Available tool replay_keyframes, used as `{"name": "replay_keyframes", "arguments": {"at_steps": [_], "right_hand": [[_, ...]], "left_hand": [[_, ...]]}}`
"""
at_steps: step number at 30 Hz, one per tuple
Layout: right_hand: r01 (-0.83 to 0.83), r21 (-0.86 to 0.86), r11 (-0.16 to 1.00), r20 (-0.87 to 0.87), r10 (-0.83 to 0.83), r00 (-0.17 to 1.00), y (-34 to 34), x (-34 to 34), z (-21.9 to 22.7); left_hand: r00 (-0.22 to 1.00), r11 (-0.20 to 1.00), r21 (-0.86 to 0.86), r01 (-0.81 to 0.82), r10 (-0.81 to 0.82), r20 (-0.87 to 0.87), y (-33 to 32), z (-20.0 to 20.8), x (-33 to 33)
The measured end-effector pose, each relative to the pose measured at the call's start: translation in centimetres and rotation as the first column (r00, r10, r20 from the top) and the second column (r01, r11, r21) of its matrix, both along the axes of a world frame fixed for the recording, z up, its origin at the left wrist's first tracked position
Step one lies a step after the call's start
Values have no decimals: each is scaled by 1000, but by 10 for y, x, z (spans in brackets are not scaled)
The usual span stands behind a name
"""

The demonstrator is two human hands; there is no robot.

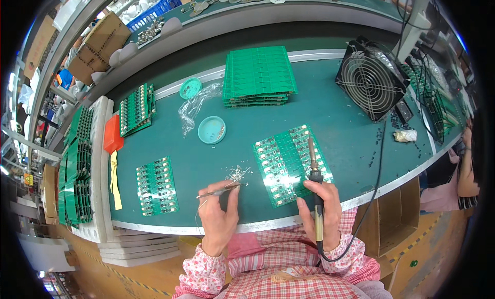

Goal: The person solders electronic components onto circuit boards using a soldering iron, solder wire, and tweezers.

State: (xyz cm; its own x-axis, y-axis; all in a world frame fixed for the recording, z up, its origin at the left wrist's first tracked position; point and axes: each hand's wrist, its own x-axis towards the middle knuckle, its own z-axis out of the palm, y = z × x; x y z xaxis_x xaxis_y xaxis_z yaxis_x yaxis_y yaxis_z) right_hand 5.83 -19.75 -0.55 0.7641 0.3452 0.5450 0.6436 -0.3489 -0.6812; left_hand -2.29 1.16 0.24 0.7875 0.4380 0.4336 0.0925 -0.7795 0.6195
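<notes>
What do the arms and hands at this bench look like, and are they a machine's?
They are a person's, not a machine's. The left hand and right hand are bare, without gloves. The left sleeve and right sleeve are whitish with a pink-red floral-looking print, ending at the wrists.

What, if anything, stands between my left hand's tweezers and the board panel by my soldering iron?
Nothing visible blocks the tweezers from the left edge of the board panel; loose pale parts lie by the tips. Your soldering iron and right hand overlap its lower right.
</notes>
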Motion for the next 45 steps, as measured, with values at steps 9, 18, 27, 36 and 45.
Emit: {"name": "replay_keyframes", "arguments": {"at_steps": [9, 18, 27, 36, 45], "right_hand": [[-42, -297, 954, 29, 53, 998, 2, 6, 9], [-4, -154, 988, 49, 12, 999, 6, 8, -2], [38, -151, 988, -25, -42, 999, 6, 10, 0], [36, -119, 992, 4, -35, 999, 7, 9, 0], [18, 11, 1000, -1, -18, 1000, 0, 7, 6]], "left_hand": [[989, 941, -307, 146, -138, 48, -28, -2, 5], [986, 956, -245, 162, -166, 3, -27, -8, 16], [984, 974, -151, 168, -174, -29, -28, -2, 19], [986, 979, -130, 159, -164, -27, -30, -2, 21], [988, 982, -122, 145, -149, -28, -31, -2, 22]]}}
